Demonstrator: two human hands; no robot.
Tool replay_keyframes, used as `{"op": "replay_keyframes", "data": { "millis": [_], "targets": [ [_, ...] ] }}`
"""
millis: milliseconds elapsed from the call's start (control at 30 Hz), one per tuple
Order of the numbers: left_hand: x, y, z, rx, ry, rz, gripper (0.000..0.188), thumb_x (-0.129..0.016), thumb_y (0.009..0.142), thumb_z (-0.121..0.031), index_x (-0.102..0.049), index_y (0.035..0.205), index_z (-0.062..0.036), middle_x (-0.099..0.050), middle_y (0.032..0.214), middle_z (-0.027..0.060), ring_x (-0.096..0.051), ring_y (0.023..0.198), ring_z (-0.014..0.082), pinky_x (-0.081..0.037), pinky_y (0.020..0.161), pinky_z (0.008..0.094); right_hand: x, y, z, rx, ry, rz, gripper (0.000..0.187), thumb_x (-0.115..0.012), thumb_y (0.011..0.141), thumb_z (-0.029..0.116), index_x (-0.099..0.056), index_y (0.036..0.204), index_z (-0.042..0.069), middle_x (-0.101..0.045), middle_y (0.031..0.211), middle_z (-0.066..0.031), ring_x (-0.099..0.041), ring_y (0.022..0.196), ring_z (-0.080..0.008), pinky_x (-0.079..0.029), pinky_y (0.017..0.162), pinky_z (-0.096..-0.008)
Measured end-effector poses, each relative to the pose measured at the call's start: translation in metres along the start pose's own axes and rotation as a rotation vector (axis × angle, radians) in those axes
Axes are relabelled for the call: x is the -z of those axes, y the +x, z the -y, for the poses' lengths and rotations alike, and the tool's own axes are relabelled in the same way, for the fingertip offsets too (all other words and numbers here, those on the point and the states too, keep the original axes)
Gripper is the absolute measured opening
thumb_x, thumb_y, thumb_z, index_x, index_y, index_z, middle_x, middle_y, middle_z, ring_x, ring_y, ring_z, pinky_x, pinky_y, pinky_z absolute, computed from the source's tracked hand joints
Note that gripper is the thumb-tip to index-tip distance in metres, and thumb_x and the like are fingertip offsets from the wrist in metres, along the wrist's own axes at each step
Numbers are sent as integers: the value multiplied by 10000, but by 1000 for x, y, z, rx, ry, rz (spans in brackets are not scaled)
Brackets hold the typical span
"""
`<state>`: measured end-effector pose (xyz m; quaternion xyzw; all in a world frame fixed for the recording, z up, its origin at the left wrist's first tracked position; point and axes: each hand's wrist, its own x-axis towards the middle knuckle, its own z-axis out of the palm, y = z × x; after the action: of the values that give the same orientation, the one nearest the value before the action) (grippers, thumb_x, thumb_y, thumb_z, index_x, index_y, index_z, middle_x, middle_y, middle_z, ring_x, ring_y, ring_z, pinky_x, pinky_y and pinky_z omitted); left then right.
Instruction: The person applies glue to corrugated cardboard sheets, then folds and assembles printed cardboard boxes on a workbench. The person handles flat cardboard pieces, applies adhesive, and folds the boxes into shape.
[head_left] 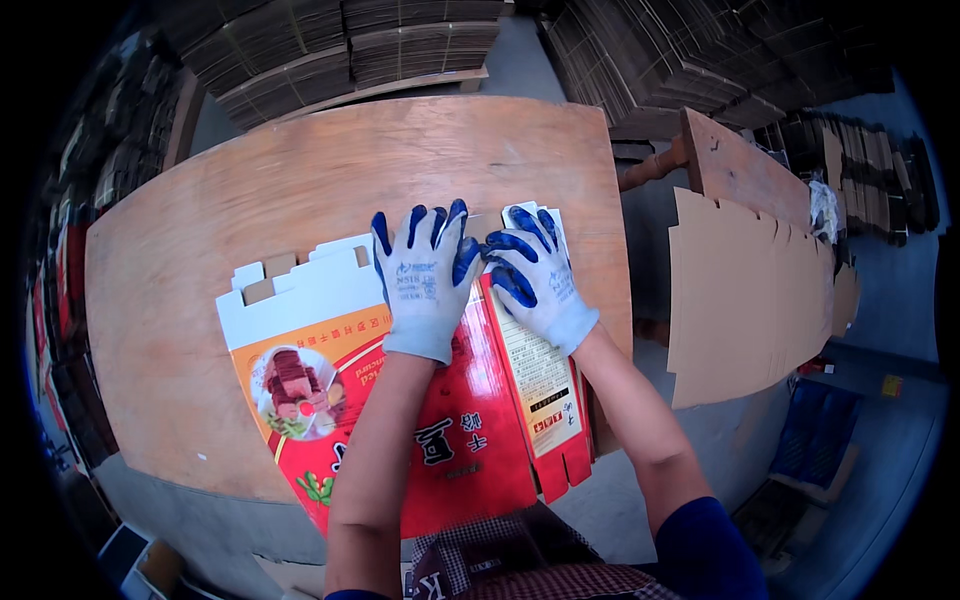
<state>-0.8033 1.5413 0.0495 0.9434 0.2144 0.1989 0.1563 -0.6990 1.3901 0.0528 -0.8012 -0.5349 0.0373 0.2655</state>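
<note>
Single head view, left one of a side-by-side fisheye pair; it's looking steeply down and forward from above the wooden desk's [300,170] near side. Sitting fairly close: left hand [425,285] and right hand [535,275] are showing mid-frame, checked apron [520,550] at bottom. Wide lens is catching cardboard stacks [425,50] up top, bending edges.

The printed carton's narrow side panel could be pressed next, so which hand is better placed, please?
The right hand, probably: it lies over the narrow side panel at its far end, while the left hand is over the wide red panel.
</note>
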Motion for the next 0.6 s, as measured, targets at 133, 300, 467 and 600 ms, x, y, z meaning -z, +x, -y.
{"op": "replay_keyframes", "data": {
  "millis": [133,300,467,600],
  "targets": [
    [-4,10,4,-21,-41,3,364,-705,845,-315,-714,1186,-192,-608,1009,34,-564,1042,225,-215,1165,528,0,-2,-1,-11,-7,-18,315,-677,825,197,-652,1120,89,-585,1239,-121,-417,1348,-388,-208,1192,-563],
    [-4,16,6,-5,9,63,345,-704,840,-335,-721,1154,-195,-622,986,43,-561,1039,241,-214,1162,523,-2,-3,-3,-6,-23,-13,327,-677,829,198,-650,1137,91,-580,1246,-127,-419,1346,-384,-209,1191,-563],
    [0,21,2,39,59,78,310,-708,829,-349,-725,1094,-189,-624,983,60,-558,1042,254,-226,1151,521,-2,-2,-2,-7,-30,-16,328,-677,830,197,-651,1141,96,-578,1246,-124,-422,1340,-377,-209,1192,-562],
    [0,21,3,51,28,80,309,-714,816,-348,-714,1078,-182,-615,975,71,-555,1039,261,-242,1137,514,-1,-2,0,-6,-36,-14,322,-672,836,204,-652,1141,101,-576,1248,-125,-421,1340,-374,-210,1191,-561]
  ]
}}
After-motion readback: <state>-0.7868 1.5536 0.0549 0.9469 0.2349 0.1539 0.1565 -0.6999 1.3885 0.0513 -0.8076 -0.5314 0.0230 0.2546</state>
